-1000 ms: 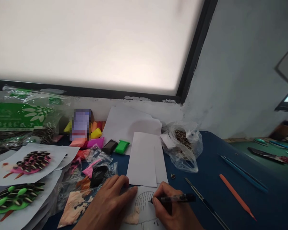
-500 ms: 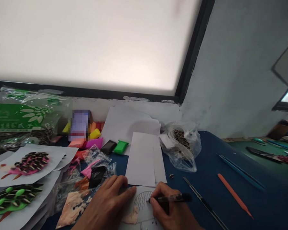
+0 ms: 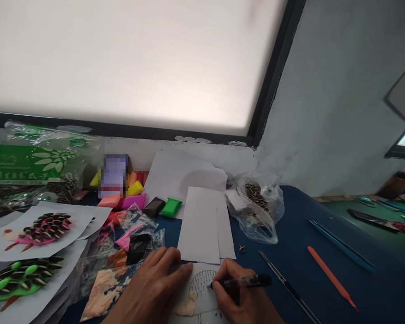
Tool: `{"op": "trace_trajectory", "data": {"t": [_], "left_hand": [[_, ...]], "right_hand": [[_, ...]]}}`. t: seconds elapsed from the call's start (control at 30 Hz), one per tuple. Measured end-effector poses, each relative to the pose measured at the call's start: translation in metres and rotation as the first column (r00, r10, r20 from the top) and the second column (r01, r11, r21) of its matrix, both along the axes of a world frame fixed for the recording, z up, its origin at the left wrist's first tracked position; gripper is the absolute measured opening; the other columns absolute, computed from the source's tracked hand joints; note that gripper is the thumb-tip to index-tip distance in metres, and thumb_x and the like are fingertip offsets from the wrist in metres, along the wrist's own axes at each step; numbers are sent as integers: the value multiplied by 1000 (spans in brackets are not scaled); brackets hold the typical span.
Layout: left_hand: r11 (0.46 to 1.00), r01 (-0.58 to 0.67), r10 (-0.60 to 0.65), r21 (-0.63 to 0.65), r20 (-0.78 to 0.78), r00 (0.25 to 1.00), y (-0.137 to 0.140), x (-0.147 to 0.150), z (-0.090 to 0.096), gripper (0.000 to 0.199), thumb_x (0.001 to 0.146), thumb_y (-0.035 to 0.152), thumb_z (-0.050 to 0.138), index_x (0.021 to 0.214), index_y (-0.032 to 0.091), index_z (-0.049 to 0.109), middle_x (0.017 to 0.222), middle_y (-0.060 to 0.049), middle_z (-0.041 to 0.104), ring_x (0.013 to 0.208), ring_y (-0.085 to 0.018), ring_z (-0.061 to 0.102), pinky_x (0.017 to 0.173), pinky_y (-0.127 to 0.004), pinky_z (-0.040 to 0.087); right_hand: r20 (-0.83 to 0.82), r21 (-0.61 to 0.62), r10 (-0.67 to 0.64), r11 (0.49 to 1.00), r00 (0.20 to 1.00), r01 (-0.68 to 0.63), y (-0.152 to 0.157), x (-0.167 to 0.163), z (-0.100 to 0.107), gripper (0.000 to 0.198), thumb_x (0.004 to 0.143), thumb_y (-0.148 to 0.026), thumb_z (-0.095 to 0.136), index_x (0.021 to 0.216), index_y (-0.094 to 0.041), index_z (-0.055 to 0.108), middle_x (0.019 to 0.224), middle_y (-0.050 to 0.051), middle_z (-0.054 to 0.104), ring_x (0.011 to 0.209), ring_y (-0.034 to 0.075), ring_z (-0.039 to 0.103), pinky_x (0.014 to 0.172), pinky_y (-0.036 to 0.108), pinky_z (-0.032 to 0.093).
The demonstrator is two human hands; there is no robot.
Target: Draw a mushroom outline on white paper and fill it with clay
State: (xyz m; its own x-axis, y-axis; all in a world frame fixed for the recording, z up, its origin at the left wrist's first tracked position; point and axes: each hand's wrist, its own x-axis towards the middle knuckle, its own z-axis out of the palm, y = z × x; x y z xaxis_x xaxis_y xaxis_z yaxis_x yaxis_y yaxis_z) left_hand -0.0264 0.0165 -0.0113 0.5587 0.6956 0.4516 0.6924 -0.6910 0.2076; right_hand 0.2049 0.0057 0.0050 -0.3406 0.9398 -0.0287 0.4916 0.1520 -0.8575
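My right hand point(image 3: 238, 288) grips a black pen point(image 3: 248, 281), its tip touching a sheet of drawing paper point(image 3: 205, 306). Inked on that sheet is a rounded shape filled with short strokes. A flat piece of peach clay point(image 3: 186, 306) lies on the sheet's lower left part. Spread over the left edge of the paper, my left hand point(image 3: 157, 283) rests with fingers stretched out and holds nothing. Left of it lies a packet of peach clay point(image 3: 101, 290), its plastic opened out. The bottom of the drawing is cut off by the frame.
Finished seed-and-clay hedgehog pictures point(image 3: 42, 231) lie at left. Behind are coloured clay packs point(image 3: 171, 207), blank paper point(image 3: 199, 225) and a plastic bag of sunflower seeds point(image 3: 256, 202). A craft knife point(image 3: 286, 285), an orange clay tool point(image 3: 332, 276) and blue tweezers point(image 3: 340, 245) lie right.
The view has shifted very slightly. The pen tip stays at the stroke-filled shape, and both hands hold nearly the same positions.
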Motion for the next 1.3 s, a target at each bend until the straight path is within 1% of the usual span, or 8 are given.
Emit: {"op": "trace_trajectory", "data": {"t": [0.23,0.4,0.5,0.57,0.67,0.83,1.1,1.3], "left_hand": [[1000,3,-3,-4,27,1000,-1,0,0,39,90,5,50,119,26,64,105,-7,59,89,-24,56,75,-35,49],[1000,3,-3,10,17,1000,0,-1,1,43,86,2,50,119,26,63,105,-7,60,89,-25,56,73,-34,49],[1000,6,-7,15,11,1000,1,-1,1,42,85,3,51,118,26,63,104,-8,60,87,-24,56,72,-32,49],[1000,7,-8,12,8,1000,1,-1,1,41,86,4,51,118,26,63,104,-8,59,87,-24,56,73,-34,49],[1000,8,-8,-7,9,1000,0,0,1,42,86,2,49,117,25,63,104,-7,59,88,-25,56,75,-36,49],[1000,-8,8,7,15,1000,0,0,1,38,90,5,48,117,26,64,104,-7,58,88,-25,56,73,-34,49],[999,-3,2,43,15,1000,1,0,2,39,87,5,48,115,25,64,101,-7,59,86,-23,56,72,-32,48],[999,12,-13,48,30,999,-1,0,4,35,89,5,49,115,24,64,102,-8,60,86,-23,56,73,-31,49]], "right_hand": [[14,4,-7,1000,1000,7,1,-1,2,14,86,-30,53,78,-22,46,63,-3,48,53,12,44,50,23,31],[-47,13,-50,999,998,50,-1,2,2,17,88,-32,53,77,-22,46,63,-4,47,53,12,44,51,24,32],[-28,47,-77,996,997,78,-1,4,3,17,89,-32,52,77,-22,46,63,-4,46,55,13,45,53,24,31],[-6,56,-62,996,998,62,0,5,3,16,89,-31,51,77,-22,46,64,-3,48,57,14,46,54,25,32],[16,26,-34,999,999,33,2,5,1,15,89,-31,51,78,-22,46,65,-3,49,56,14,47,54,24,32],[60,37,-42,999,997,40,2,6,-1,16,90,-31,51,78,-22,46,64,-3,48,56,14,46,53,24,32],[22,39,-25,999,999,24,1,4,1,15,89,-29,55,79,-22,46,63,-4,48,55,13,47,52,23,33],[16,17,-26,1000,1000,26,2,4,1,16,89,-29,54,78,-22,45,63,-4,48,54,12,47,52,23,32]]}}
